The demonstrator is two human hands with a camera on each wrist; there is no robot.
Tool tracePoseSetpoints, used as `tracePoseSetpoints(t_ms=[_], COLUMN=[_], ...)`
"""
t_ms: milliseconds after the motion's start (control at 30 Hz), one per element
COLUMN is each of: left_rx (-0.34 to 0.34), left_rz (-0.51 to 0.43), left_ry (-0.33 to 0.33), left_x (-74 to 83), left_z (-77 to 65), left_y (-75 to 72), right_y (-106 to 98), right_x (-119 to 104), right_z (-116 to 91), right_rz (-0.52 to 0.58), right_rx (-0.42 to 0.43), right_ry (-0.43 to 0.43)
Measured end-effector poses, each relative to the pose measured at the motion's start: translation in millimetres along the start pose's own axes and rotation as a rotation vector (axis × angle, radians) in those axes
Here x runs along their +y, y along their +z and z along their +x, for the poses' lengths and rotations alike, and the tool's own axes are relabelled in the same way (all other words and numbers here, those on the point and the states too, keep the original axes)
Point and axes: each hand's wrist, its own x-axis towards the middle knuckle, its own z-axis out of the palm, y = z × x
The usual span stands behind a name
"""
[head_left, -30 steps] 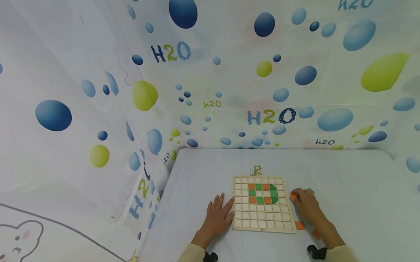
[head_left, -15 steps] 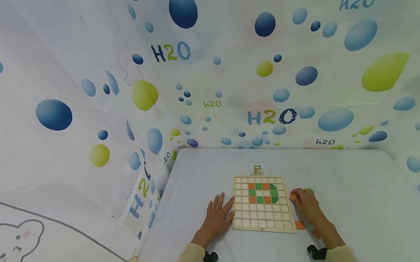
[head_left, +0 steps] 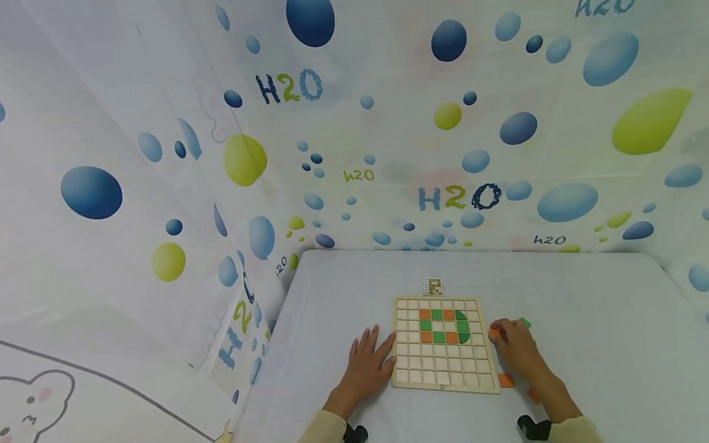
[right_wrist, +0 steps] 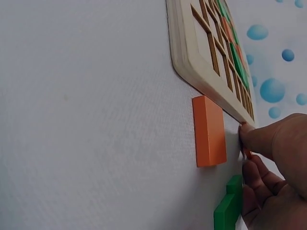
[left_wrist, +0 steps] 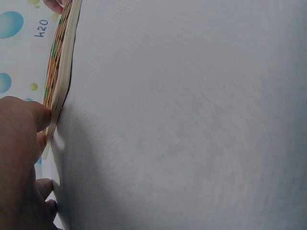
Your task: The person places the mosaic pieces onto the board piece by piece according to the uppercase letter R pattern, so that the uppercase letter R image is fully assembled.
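Plainly, the right hand (head_left: 518, 346) pinches one orange tile (head_left: 495, 334).

- Soft, even light here, a touch grey, spreading right across the grid board (head_left: 445, 360) in the head view.
- Beyond the board, the printed wall (head_left: 395, 132) reads pale, and its dots (head_left: 611, 59) look stretched towards the picture's outer edges.
- Just past the board, the little card (head_left: 433, 286) is too small for its pattern to read cleanly.
- Left wrist now: a broad, soft-edged shadow on the white cloth (left_wrist: 182, 115) beside the board; well apart from it, the cloth dims to blue-grey.
- Right wrist: muted, a faint shadow lying by the green pieces (right_wrist: 226, 211) right of the board.
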Motion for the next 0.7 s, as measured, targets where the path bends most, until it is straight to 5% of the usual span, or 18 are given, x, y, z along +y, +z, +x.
tracePoseSetpoints(t_ms=[367,700], left_rx=[-0.045,-0.029], left_rz=[0.055,0.028], left_ry=[-0.045,-0.032], left_x=[-0.9,-3.5], left_z=[2.9,2.5], left_y=[0.4,3.6], right_y=[-7,-21], right_x=[-2,16], right_z=[-5,-2], right_rz=[0.000,-0.051], right_rx=[0.025,0.217], right_ry=[0.001,0.199])
